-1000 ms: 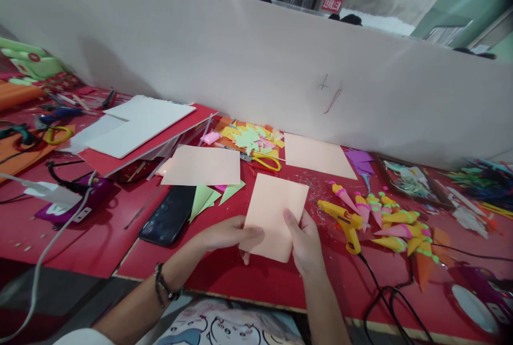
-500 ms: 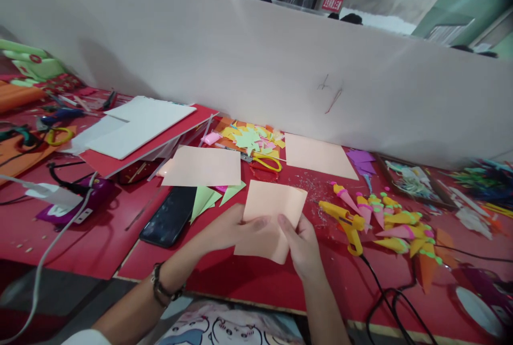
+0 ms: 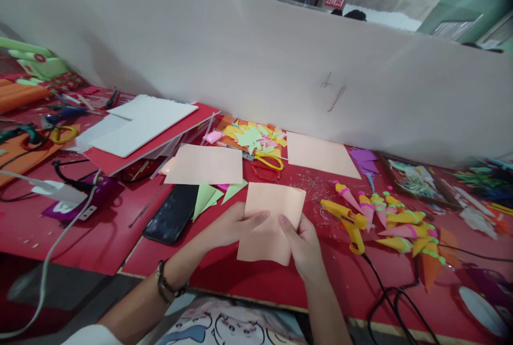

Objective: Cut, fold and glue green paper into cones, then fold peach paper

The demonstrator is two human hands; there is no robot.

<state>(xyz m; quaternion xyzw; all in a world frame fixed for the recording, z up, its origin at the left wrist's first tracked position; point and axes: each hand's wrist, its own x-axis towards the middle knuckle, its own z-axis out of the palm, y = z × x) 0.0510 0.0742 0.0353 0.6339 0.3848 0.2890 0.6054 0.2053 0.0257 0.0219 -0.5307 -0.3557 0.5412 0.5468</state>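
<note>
Between my two hands is a pale peach sheet of paper, slightly curved and held just above the red table. My left hand grips its left edge, thumb lying across the front and fingers hidden behind. On the right edge, my right hand pinches the paper with the thumb in front. Past my left hand lie green paper triangles and a black phone. Another peach sheet lies partly over them, and a larger peach sheet rests against the back wall.
Yellow scissors lie by a heap of paper scraps. To the right are a yellow glue gun with a black cable, several small paper cones and a tray. White boards and a purple power strip occupy the left.
The lower edge of the held paper has dropped slightly and the sheet looks flatter. Both hands keep their hold. The whole view has shifted a little.
</note>
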